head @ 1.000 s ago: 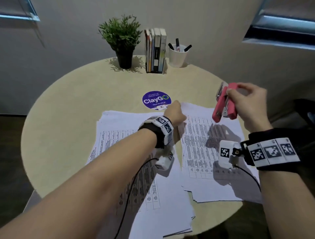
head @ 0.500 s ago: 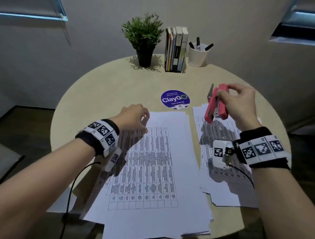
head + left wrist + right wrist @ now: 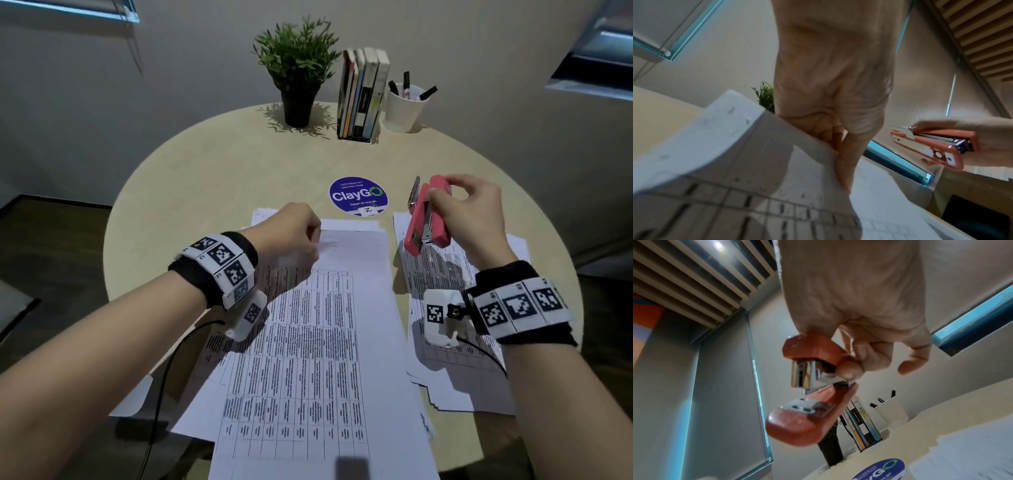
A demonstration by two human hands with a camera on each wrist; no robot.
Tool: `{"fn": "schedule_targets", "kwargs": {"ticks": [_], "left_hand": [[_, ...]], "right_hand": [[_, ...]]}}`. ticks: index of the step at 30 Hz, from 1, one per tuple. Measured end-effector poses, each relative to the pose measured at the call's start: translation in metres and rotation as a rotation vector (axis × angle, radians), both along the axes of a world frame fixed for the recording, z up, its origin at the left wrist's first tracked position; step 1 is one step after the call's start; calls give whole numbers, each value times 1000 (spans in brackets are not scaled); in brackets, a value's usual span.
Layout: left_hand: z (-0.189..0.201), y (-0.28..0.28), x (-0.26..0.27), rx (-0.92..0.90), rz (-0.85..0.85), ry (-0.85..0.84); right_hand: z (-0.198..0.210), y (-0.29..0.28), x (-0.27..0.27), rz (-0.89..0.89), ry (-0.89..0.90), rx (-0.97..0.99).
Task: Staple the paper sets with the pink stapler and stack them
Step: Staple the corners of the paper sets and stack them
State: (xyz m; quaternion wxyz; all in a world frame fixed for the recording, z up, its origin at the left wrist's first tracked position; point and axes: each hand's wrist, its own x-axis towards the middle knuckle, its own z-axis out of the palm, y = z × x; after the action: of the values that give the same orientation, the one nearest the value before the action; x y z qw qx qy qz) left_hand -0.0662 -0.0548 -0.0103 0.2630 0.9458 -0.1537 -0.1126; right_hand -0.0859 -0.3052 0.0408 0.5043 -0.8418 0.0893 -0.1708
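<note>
A printed paper set (image 3: 318,342) lies in the middle of the round table, on top of more sheets. My left hand (image 3: 291,236) pinches its top left corner and lifts it; in the left wrist view that hand (image 3: 838,162) has the curled paper (image 3: 735,146) between thumb and fingers. My right hand (image 3: 472,216) holds the pink stapler (image 3: 426,219) in the air above a second paper pile (image 3: 455,377) on the right. In the right wrist view the stapler (image 3: 812,394) points its mouth to the left, jaws apart, my fingers (image 3: 849,369) gripping its rear.
A blue ClayGo sticker (image 3: 358,196) marks the table (image 3: 205,178) beyond the papers. At the far edge stand a potted plant (image 3: 297,68), a row of books (image 3: 363,92) and a white cup (image 3: 404,106) of markers. Papers overhang the near edge.
My left hand has moved from the right pile to the middle set, reached its top left corner and pinched it. The right hand has kept the stapler raised, hardly moving.
</note>
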Motion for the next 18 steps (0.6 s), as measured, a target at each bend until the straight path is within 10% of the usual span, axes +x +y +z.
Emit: {"fn": "schedule_targets", "kwargs": {"ticks": [12,18], "left_hand": [[-17,9,-19,423,-249,-106],[-22,16,-25,333,-306,-29]], "right_hand": [[-27,56,-18,316,303,-364],[-41,74,-17,410,397,-653]]}}
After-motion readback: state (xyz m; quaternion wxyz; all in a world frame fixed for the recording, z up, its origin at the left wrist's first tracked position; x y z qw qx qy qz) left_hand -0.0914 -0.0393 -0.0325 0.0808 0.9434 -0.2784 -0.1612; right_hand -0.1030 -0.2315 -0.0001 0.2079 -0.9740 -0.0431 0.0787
